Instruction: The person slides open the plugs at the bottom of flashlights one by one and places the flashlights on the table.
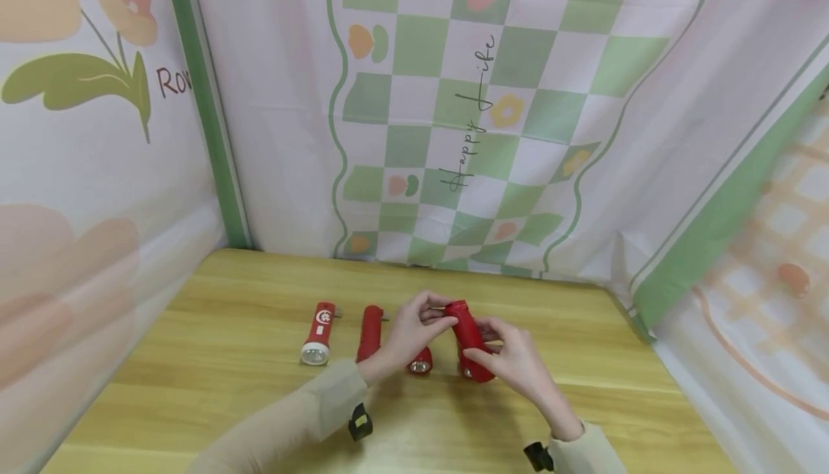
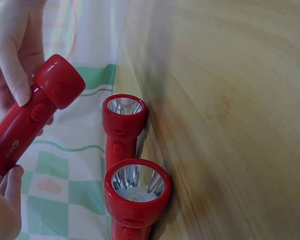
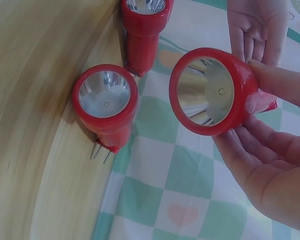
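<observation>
A red flashlight point(image 1: 468, 334) is held tilted above the table between my two hands. My right hand point(image 1: 518, 360) grips it near its wide head, thumb on one side and fingers on the other. At the narrow tail end, my left hand point(image 1: 414, 326) pinches it between thumb and fingers. In the left wrist view a slide switch point(image 2: 39, 112) shows on its body. The right wrist view looks into its silver reflector point(image 3: 205, 92). Below, a red flashlight with metal prongs point(image 3: 105, 122) lies on the table, and another red flashlight point(image 3: 141, 47) lies beside it.
Left of my hands lie a red flashlight with a white head point(image 1: 317, 334) and a plain red flashlight point(image 1: 370, 334), partly behind my left wrist. The wooden table point(image 1: 214, 330) ends at a checkered curtain point(image 1: 447, 215); more fabric hangs at both sides.
</observation>
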The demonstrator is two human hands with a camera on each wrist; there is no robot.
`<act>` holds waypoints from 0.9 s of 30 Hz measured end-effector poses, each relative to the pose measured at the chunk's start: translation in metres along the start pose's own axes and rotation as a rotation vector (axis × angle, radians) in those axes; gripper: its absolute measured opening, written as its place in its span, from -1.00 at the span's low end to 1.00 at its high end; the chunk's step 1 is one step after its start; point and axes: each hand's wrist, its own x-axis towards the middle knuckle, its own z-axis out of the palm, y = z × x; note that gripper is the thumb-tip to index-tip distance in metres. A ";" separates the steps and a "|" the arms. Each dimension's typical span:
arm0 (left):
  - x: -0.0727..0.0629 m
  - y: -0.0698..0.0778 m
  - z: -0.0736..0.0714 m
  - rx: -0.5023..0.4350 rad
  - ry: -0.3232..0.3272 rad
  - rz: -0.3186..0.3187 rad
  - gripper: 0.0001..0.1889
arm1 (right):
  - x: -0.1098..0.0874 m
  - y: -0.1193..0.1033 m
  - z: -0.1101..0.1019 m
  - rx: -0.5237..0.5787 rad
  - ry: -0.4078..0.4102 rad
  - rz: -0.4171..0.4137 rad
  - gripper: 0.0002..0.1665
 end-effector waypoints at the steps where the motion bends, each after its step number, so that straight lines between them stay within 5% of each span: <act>1: 0.000 0.000 0.000 -0.003 0.008 0.000 -0.70 | 0.000 0.000 0.000 0.000 -0.002 0.001 -0.49; 27: 0.000 -0.003 0.000 -0.020 0.054 -0.044 -0.74 | 0.001 -0.004 0.003 0.018 -0.017 -0.016 -0.47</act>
